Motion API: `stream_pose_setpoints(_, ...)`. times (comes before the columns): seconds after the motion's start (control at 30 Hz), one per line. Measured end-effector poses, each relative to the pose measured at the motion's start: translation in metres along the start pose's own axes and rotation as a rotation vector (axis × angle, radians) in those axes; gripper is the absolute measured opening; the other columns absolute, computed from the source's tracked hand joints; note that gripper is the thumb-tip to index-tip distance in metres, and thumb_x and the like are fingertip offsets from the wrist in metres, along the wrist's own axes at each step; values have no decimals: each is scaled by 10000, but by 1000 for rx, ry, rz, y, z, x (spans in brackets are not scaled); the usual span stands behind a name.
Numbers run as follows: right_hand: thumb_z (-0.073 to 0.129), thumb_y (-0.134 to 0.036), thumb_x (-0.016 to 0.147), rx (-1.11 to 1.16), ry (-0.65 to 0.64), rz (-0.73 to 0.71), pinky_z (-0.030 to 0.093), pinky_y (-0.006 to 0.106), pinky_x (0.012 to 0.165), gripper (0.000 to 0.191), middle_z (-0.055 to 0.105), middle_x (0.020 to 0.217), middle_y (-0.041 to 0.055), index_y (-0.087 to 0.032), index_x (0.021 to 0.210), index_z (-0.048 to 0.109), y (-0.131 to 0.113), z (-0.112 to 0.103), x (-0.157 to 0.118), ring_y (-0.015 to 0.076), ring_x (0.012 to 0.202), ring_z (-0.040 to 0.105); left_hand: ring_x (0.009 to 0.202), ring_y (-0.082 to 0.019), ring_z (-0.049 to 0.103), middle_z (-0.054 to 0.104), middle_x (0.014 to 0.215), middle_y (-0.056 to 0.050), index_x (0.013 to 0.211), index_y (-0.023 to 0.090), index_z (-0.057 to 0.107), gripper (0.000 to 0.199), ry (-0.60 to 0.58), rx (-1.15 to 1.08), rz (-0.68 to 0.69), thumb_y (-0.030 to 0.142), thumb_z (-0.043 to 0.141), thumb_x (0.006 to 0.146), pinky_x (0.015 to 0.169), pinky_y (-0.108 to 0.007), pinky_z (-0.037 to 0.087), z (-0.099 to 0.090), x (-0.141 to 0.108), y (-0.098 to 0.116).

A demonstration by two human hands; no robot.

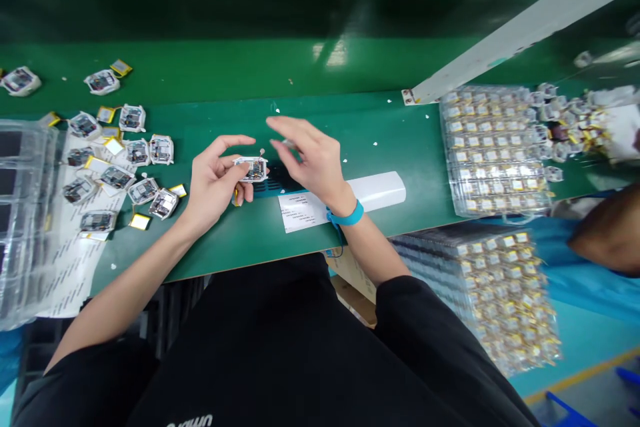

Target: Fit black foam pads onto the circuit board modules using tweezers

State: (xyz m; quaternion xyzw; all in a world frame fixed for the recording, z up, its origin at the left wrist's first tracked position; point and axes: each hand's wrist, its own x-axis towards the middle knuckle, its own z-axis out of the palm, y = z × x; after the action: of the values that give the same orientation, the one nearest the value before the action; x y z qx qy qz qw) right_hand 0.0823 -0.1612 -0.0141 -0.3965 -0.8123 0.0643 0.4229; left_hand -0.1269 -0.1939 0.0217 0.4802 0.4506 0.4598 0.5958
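Observation:
My left hand (216, 177) is closed on a small white-framed electronic module (254, 169), thumb on its face, with a bit of yellow showing below the fingers. To the right of it hovers my right hand (313, 160), wearing a blue wrist strap (353, 215). Its thumb and index finger are apart, near a small pale spot too small to make out. A sheet of printed labels (303, 212), curled at its right end, lies on the green table (225, 247) under my right wrist. Several similar modules (117, 177) with yellow-edged batteries (140, 221) are spread to the left.
Clear plastic trays (20, 213) stand at the far left. Stacked trays of modules (495, 153) sit on the right, with another stack (505, 293) lower down. A white post (500, 33) rises behind. Another person's arm (607, 227) is at the right edge.

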Motion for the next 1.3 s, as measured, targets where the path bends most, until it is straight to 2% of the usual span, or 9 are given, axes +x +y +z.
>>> stream_pose_setpoints(0.1, 528, -142, 1104, -79, -67, -137, 615, 189, 751, 293, 845, 1185, -3, -238, 1254, 761, 0, -1, -5, 99, 1019, 807, 363, -124, 608, 663, 594, 70, 1167, 205, 654, 320, -11, 13, 14, 181, 699, 851, 310, -190, 396, 0, 1, 0)
stream_pose_setpoints(0.2, 456, -97, 1110, -175, -81, -204, 570, 187, 679, 351, 855, 1065, -7, -215, 1201, 773, -1, -4, -9, 80, 888, 800, 374, -140, 634, 649, 571, 69, 1138, 206, 625, 295, 17, 73, 42, 152, 681, 854, 307, -187, 400, 1, 1, -2)
stream_pose_setpoints(0.33, 423, -76, 1105, -224, -83, -298, 519, 201, 600, 390, 861, 1086, 0, -209, 1194, 778, -4, -7, -10, 80, 862, 803, 415, -183, 696, 680, 583, 48, 1034, 219, 593, 222, 11, 92, 51, 148, 700, 853, 305, -196, 442, 2, 0, -5)
stream_pose_setpoints(0.5, 475, -165, 1107, -217, -157, -275, 556, 218, 616, 355, 868, 1133, 24, -228, 1230, 802, -5, -6, -13, 113, 864, 817, 409, -170, 691, 686, 568, 33, 943, 204, 637, 128, 9, 112, 93, 240, 753, 903, 308, -194, 453, 6, -1, -9)
stream_pose_setpoints(0.63, 548, -206, 1076, -188, -97, -284, 592, 239, 606, 310, 870, 1135, 37, -222, 1237, 813, -6, -4, -16, 150, 843, 834, 406, -137, 670, 703, 597, 31, 903, 195, 649, 161, 65, 131, 173, 285, 781, 924, 324, -180, 442, 10, -3, -12)
stream_pose_setpoints(0.77, 569, -257, 1084, 61, -29, -114, 635, 234, 679, 281, 878, 1059, 39, -200, 1148, 837, -16, -2, -10, 149, 844, 839, 438, -108, 680, 711, 624, 42, 893, 196, 650, 135, 81, 160, 266, 237, 768, 943, 367, -156, 461, 11, -7, -10)
stream_pose_setpoints(0.87, 628, -362, 1080, 301, 3, 34, 616, 217, 668, 289, 875, 964, 39, -176, 1054, 847, -24, -3, -3, 118, 733, 798, 468, -109, 703, 723, 647, 45, 906, 200, 648, 111, 54, 204, 321, 185, 749, 949, 389, -150, 481, 11, -10, -6)
stream_pose_setpoints(1.1, 720, -510, 1011, 525, -36, 386, 444, 225, 510, 340, 804, 748, -6, -204, 995, 869, -34, -2, -1, 82, 562, 625, 484, -111, 721, 716, 650, 59, 905, 211, 615, 154, 42, 253, 386, 155, 752, 948, 399, -136, 497, 10, -10, -5)
stream_pose_setpoints(1.3, 833, -581, 891, 877, -169, 659, 602, 244, 719, 414, 835, 902, 31, -172, 950, 840, -35, -7, 7, 120, 770, 732, 512, -119, 741, 736, 706, 58, 966, 223, 577, 226, 38, 156, 322, 218, 800, 938, 398, -136, 510, 12, -10, -11)
